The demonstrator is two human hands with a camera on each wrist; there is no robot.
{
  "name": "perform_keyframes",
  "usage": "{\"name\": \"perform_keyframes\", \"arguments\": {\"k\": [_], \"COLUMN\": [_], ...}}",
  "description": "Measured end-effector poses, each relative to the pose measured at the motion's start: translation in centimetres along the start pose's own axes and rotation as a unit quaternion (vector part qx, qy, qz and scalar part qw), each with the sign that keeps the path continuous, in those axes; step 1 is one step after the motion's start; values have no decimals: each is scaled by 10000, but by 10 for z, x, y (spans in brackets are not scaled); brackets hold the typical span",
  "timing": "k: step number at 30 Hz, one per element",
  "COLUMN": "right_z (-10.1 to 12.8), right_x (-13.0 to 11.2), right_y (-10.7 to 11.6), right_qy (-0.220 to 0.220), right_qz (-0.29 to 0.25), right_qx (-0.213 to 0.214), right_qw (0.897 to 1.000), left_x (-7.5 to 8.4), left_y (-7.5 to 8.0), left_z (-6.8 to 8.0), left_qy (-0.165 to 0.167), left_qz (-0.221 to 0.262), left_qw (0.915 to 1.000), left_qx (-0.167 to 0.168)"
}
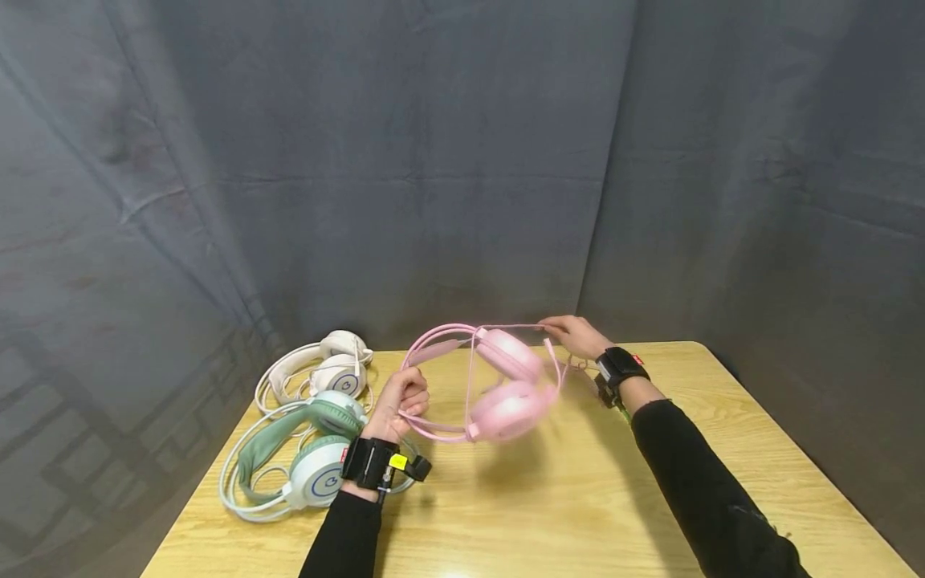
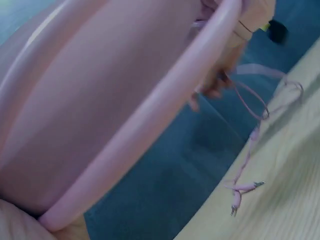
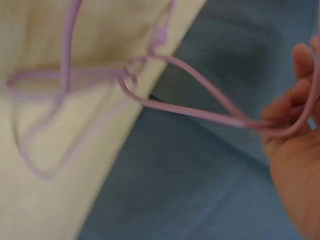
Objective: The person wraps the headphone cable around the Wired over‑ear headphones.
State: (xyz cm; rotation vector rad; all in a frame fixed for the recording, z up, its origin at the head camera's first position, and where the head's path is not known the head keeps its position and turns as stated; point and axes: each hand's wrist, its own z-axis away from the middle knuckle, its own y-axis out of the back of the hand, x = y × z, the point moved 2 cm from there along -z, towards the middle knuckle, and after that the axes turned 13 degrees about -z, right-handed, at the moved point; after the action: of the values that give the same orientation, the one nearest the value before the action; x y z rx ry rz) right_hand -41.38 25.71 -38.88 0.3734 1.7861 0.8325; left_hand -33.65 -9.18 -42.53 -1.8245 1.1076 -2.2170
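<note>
Headset (image 1: 509, 411) above worktop (image 1: 578, 498): left hand (image 1: 393, 401) grips band (image 2: 150, 114), likely steadying; right hand (image 1: 576, 335), near far edge, pinches cable (image 3: 200, 113), presumably against tangling.

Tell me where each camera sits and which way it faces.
Head: on the head, facing forward and down at the pink headset; left hand, right hand and sleeves show.
Left wrist: on that wrist, facing the headband; left hand partly shows.
Right wrist: on that wrist, facing the pink cable; right hand shows.
Both wrist views share the right hand and cable.
</note>
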Motion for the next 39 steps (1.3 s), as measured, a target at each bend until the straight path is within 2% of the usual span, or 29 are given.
{"name": "perform_keyframes", "arguments": {"k": [4, 8, 14, 18, 23, 26, 29, 32, 35, 36, 39], "right_z": [8, 14, 20, 22, 23, 24, 26, 28, 31, 32, 37], "right_x": [16, 24, 27, 26, 23, 21, 17, 9, 1, -1, -5], "right_y": [-10, -24, -48, -63, -83, -95, -105, -111, -113, -113, -112], "right_qy": [-401, -656, -595, -607, -496, -381, -154, 243, 492, 498, 273], "right_qz": [-404, -684, -528, -472, -449, -313, -76, 118, 170, 135, 151], "right_qx": [123, 130, 151, 120, 102, 86, 14, -37, -117, -158, -241], "right_qw": [9983, 9954, 9967, 9970, 9977, 9987, 9999, 9996, 9986, 9985, 9992], "left_x": [4, 6, 5, 4, 5, 5, 6, 6, 8, 9, 10], "left_y": [0, 1, 3, 5, 2, -1, -2, -3, -3, -4, -3], "left_z": [1, 0, 0, 0, 2, 4, 5, 6, 7, 7, 8], "left_qy": [129, 191, 205, 163, 213, 317, 408, 363, 168, 53, -251], "left_qz": [496, 758, 1131, 1218, 1390, 1737, 2297, 2718, 2891, 2893, 3081], "left_qw": [9983, 9965, 9932, 9924, 9897, 9834, 9713, 9612, 9571, 9572, 9505], "left_qx": [-277, -296, -176, -93, -248, -424, -474, -315, -35, 68, 317]}}
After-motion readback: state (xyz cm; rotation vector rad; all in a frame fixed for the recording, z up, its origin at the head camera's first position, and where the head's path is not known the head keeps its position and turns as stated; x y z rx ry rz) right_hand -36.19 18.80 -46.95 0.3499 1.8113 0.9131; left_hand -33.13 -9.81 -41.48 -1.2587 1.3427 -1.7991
